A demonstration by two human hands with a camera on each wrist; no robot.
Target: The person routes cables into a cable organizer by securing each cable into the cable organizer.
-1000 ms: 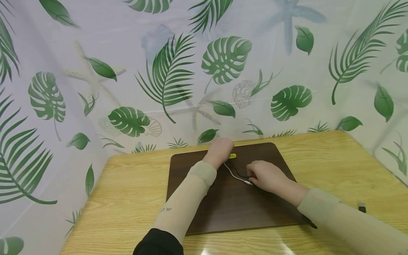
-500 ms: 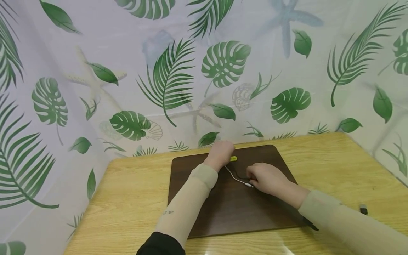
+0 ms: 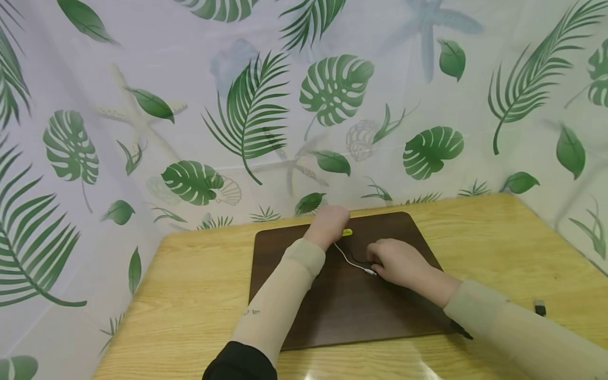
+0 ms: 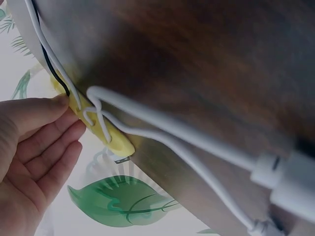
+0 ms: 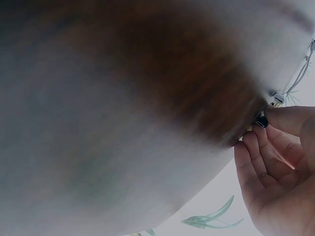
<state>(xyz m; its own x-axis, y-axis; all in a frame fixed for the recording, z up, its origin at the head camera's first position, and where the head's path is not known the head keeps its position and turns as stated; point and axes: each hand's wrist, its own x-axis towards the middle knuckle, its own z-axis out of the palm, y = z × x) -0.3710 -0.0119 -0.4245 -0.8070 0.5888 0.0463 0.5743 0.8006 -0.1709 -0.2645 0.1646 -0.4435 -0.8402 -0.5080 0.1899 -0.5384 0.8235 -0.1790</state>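
Observation:
My left hand (image 3: 329,224) is over the back of a dark brown board (image 3: 332,311). In the left wrist view its thumb and fingers pinch a yellow cable organizer (image 4: 118,142), through which white cables (image 4: 172,130) and a black cable (image 4: 49,56) are threaded. Two white plugs hang toward the camera, the larger white plug (image 4: 295,189) blurred. My right hand (image 3: 399,261), right of it, pinches the black cable's small black connector (image 5: 262,121) between thumb and fingers. Close beside it lies a white connector (image 5: 279,99). The left fingertips are hidden in the head view.
The board lies on a light wooden table (image 3: 199,279). A small black USB piece (image 3: 540,307) is on the table at the right. A dark object (image 3: 461,330) shows partly at the board's near right corner. A leaf-patterned sheet (image 3: 294,105) hangs behind.

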